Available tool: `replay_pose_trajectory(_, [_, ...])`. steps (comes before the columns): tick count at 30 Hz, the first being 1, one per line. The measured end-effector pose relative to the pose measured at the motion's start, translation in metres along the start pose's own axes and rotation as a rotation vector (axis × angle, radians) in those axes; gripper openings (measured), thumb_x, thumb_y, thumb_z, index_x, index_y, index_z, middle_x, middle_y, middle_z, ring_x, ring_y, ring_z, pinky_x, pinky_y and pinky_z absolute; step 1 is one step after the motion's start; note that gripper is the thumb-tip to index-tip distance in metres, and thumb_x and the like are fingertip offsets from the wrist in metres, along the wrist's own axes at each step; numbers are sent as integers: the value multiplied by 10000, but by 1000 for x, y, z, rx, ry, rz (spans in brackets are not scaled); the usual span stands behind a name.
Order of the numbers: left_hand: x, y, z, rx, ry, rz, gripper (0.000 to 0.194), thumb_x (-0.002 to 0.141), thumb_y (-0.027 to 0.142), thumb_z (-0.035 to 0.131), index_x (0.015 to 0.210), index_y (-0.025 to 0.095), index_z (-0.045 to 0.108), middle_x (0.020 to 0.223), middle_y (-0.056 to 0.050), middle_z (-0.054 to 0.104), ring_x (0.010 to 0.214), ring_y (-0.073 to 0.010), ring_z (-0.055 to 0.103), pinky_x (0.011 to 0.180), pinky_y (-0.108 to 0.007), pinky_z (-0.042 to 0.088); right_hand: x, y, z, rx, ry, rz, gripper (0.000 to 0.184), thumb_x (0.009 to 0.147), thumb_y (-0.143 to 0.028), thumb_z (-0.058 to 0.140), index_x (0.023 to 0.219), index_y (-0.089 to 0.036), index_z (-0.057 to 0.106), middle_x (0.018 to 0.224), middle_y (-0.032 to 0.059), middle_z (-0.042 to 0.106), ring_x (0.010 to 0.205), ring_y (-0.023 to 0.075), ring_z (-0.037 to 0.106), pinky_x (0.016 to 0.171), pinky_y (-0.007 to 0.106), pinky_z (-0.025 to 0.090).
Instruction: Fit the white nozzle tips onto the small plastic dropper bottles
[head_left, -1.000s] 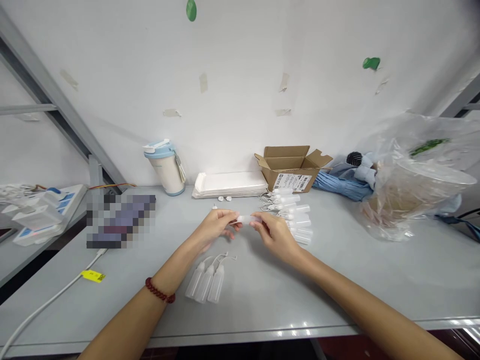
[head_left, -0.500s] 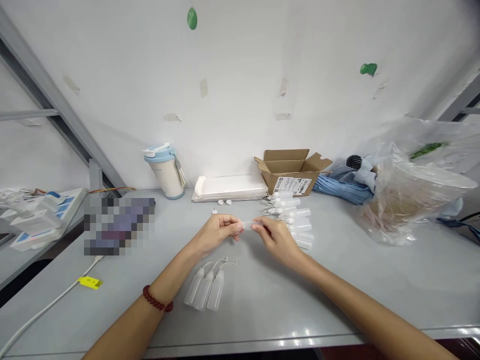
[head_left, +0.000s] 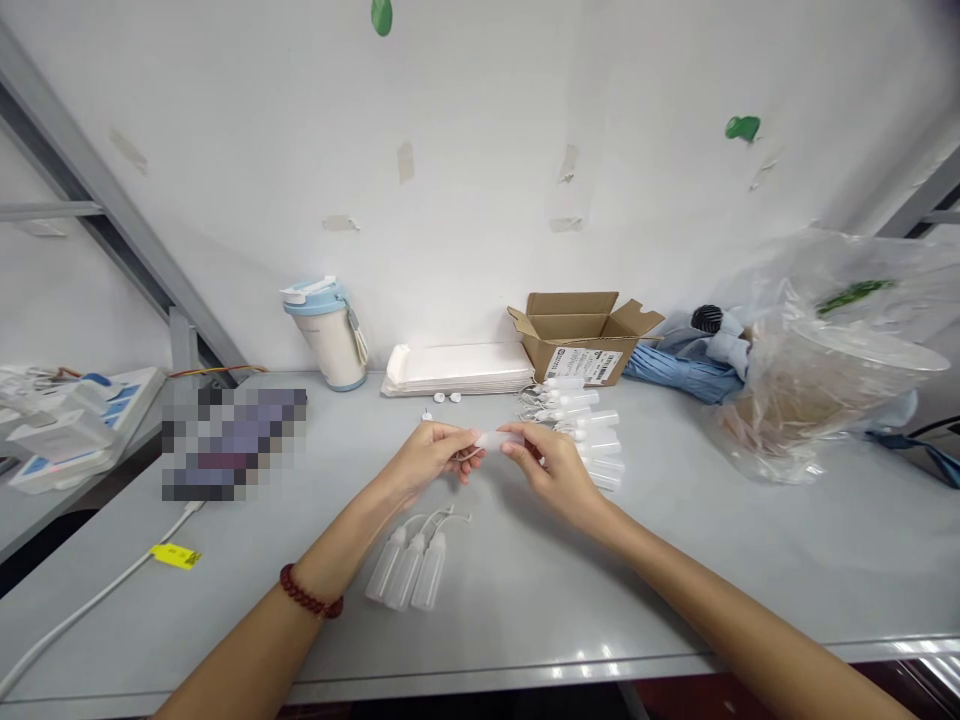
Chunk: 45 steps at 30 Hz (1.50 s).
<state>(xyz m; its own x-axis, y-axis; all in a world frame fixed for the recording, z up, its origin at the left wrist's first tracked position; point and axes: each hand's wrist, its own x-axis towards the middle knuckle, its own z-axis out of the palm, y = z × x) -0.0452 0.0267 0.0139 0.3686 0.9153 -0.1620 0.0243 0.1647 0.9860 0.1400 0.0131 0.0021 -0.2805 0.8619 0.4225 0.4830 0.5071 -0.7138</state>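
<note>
Between my two hands a small translucent squeeze bottle [head_left: 492, 439] lies sideways above the table. My left hand [head_left: 442, 450] is closed on its nozzle end, and a thin pale tube shows by those fingers. My right hand [head_left: 547, 465] pinches the bottle's other end between thumb and fingers. Nearer to me, below my left hand, three like bottles [head_left: 406, 572] with bent thin tubes lie side by side. Beyond my right hand, several more bottles [head_left: 598, 420] lie in a row. Small white caps [head_left: 448, 398] sit past my left hand.
At the back stand a lidded cup [head_left: 328, 335], a stack of white envelopes [head_left: 459, 368] and an open cardboard box [head_left: 574, 340]. Right of these are blue cloth [head_left: 682, 372] and a plastic bag [head_left: 817, 390]. A pixelated device [head_left: 240, 445] with a white cable [head_left: 105, 580] lies left.
More of the bottle shows between my hands, and the thin tube has come into view under my left thumb. The whole scene has shifted slightly upward with the camera.
</note>
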Motion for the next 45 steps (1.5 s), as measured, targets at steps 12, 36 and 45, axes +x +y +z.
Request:
replay_pose_trajectory(12, [0,3,-2,268,72,179,311,749,424,623,679,125,674,695,-55,665,579,-131,554,603,-258,450,4,-1,-6,254,-86,221,271,844,-356,480,794,-146,643,551,-30,419,494,100,358,487,239,291])
replay_pose_trajectory(36, [29,-26,-65,1126,553,270,312,745,291,553,981,120,663,877,-88,663,912,-256,582,860,-354,435,41,89,-78,-505,236,20,266,831,-208,456,984,-164,669,1008,97,698,915,257,577,836,395,402])
replay_pose_trajectory(45, [31,-28,-63,1152,513,276,278,786,269,508,969,142,673,843,-71,662,864,-234,580,847,-338,429,42,100,-78,-559,220,29,301,840,-190,418,978,-175,685,976,105,678,910,253,561,829,384,381])
